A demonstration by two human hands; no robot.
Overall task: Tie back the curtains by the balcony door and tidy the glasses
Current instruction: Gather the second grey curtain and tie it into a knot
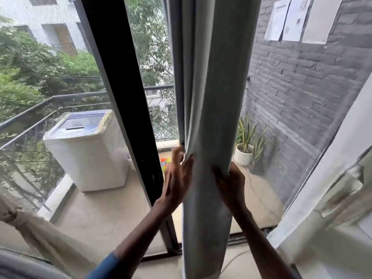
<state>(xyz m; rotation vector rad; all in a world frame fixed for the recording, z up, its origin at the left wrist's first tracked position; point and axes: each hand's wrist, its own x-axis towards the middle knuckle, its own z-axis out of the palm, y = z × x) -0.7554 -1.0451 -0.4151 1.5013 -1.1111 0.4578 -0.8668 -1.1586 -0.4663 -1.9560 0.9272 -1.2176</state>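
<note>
both hands gathered the grey curtain by the balcony door.

the curtain hung bunched in a column beside the black door frame. the left hand pinched its left folds, fingers curled tight; the right hand gripped its right edge, fingers wrapped behind the cloth. a washing machine and a potted plant stood outside on the balcony.

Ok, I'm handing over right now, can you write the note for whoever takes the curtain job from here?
Left hand: shut on the grey curtain, pinching its left edge.
Right hand: gripping the curtain's right side.
The curtain hangs bunched into a column in front of the black door frame; no tie-back is around it.
The beige curtain at lower left looks already knotted.
Left: tie the grey curtain; glasses are not in view.
</note>
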